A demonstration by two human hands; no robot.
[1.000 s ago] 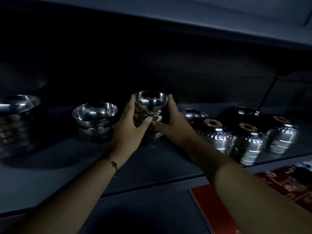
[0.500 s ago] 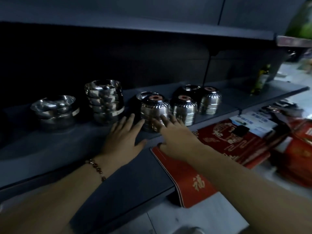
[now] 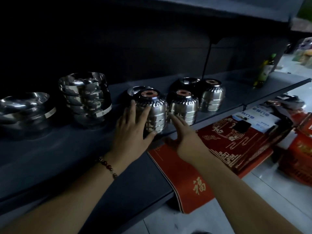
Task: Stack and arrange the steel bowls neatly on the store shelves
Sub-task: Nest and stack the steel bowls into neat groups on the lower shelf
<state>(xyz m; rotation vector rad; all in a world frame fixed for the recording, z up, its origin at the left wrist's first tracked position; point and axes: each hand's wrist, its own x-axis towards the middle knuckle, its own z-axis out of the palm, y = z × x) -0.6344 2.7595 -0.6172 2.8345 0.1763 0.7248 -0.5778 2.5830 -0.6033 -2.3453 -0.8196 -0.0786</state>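
1. Near the front edge of the grey shelf [image 3: 55, 149] stands a stack of upside-down steel bowls [image 3: 154, 114].
2. The left hand [image 3: 133, 130] lies flat against the left side of this stack, with the fingers straight and spread, the thumb at its base.
3. The right hand [image 3: 184, 134] reaches to the right side of the same stack with straight fingers; I cannot tell if they touch it.
4. Just beside, on the right, is a second inverted stack [image 3: 183, 105], and a third one [image 3: 211, 94] stands further back.
5. Toward the left end, a stack of upright bowls [image 3: 86, 97] and a lower, wider stack [image 3: 25, 108] stand well apart from the hands.
6. Below the shelf edge lie red printed boxes [image 3: 224, 141].
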